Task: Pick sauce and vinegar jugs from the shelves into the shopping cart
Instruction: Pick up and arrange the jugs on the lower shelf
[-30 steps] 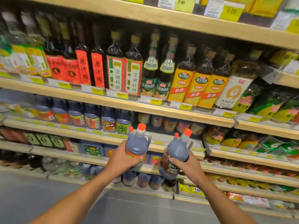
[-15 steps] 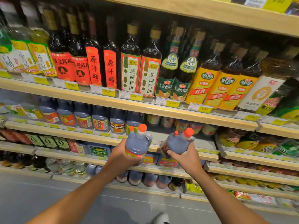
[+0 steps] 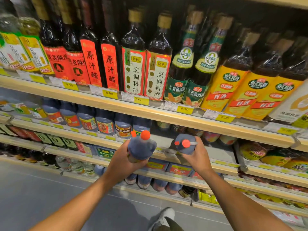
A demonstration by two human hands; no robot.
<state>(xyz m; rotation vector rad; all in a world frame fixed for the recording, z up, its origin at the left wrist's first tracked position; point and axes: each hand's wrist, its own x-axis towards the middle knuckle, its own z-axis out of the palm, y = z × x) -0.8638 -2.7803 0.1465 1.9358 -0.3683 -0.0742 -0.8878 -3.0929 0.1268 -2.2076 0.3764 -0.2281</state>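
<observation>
I hold two dark jugs with orange caps in front of the shelves. My left hand [image 3: 122, 161] grips the left jug [image 3: 141, 148] around its body, nearly upright. My right hand [image 3: 198, 156] grips the right jug [image 3: 185, 144], which is tipped with its cap end toward me. Both jugs are off the shelf, level with the second shelf [image 3: 166, 116], where a row of similar jugs [image 3: 105, 125] stands. No shopping cart is in view.
Tall dark bottles with red, green and yellow labels [image 3: 133, 64] fill the upper shelf. Lower shelves hold blue boxes [image 3: 179, 169], jars and more jugs. The grey floor [image 3: 41, 189] lies below, with my shoe [image 3: 162, 217] at the bottom edge.
Both hands have drawn the jugs back from the shelf and up toward me. The right jug has tipped so that its cap faces me. My view has moved closer to the shelves.
</observation>
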